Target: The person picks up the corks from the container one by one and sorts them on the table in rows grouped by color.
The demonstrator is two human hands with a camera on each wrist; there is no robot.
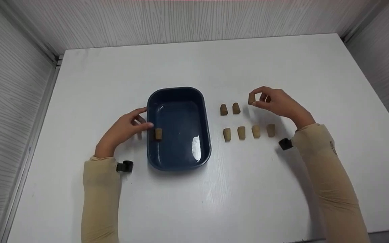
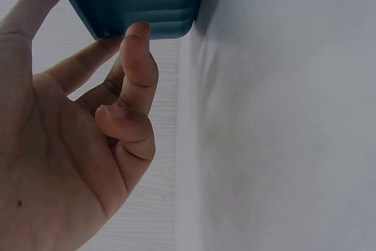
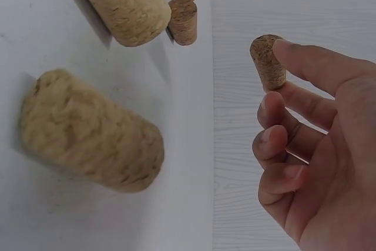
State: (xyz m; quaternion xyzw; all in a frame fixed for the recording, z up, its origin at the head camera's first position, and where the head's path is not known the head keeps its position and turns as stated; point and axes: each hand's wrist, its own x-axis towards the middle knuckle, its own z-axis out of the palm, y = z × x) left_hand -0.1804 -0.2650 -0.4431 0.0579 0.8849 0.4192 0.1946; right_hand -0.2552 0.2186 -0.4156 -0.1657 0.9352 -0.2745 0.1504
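Note:
My right hand (image 1: 275,101) holds a tapered cork stopper (image 3: 270,63) between thumb and index finger, raised at the right end of the back row. The other fingers curl loosely below it in the right wrist view. Two darker corks (image 1: 236,108) lie to its left, and a row of several corks (image 1: 241,133), mostly paler, lies nearer the front. With thumb over the rim and index finger against the outer side, my left hand (image 1: 123,128) grips the left wall of a deep blue rectangular dish (image 1: 181,167). One brown cork (image 1: 159,134) is inside, by that wall.
The white table (image 1: 248,195) carries the dish left of the corks. A grey wood-grain panel (image 1: 194,22) rises behind the table, with similar side panels at left and right. Small black wrist mounts (image 1: 125,166) stick out from both sleeves.

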